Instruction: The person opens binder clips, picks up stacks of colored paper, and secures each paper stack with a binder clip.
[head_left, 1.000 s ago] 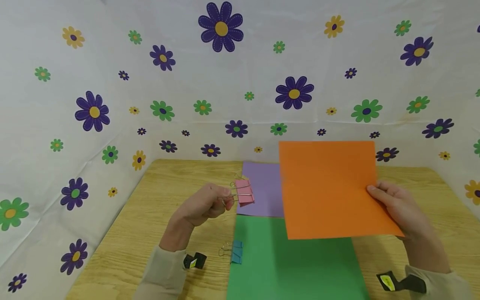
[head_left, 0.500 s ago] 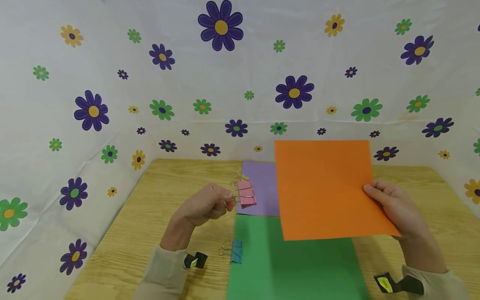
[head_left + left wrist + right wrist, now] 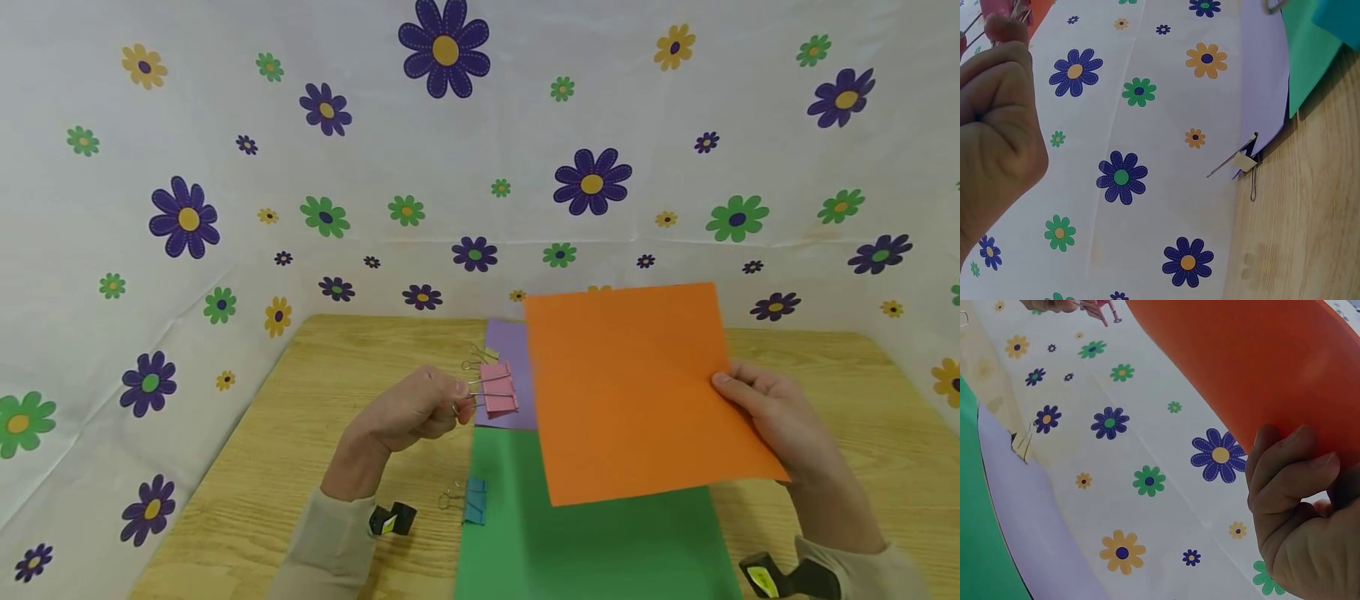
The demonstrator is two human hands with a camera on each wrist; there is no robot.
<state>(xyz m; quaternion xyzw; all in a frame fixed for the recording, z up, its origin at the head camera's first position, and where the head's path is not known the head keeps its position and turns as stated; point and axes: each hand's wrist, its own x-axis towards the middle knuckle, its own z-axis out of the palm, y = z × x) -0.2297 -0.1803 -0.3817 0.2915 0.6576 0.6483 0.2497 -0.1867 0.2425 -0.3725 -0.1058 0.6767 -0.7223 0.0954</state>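
Note:
My left hand (image 3: pixel 408 408) pinches the wire handles of a pink binder clip (image 3: pixel 498 390) above the table. Held up to the right of the clip is an orange sheet of paper (image 3: pixel 626 392), its right edge gripped by my right hand (image 3: pixel 768 417), thumb on the near face and fingers behind. A narrow gap shows between the clip and the sheet's left edge. In the right wrist view, curled fingers (image 3: pixel 1291 469) lie against the back of the orange sheet (image 3: pixel 1235 362).
A green sheet (image 3: pixel 502 533) lies on the wooden table (image 3: pixel 262 483), a blue binder clip (image 3: pixel 474 502) on its left edge. Behind it is a purple sheet (image 3: pixel 504 337) with a small yellow binder clip (image 3: pixel 489 353). Flowered cloth (image 3: pixel 360 150) stands behind the table.
The orange sheet has moved left and tilted, its left edge now closer to the pink clip. My left hand has shifted only slightly right with the clip.

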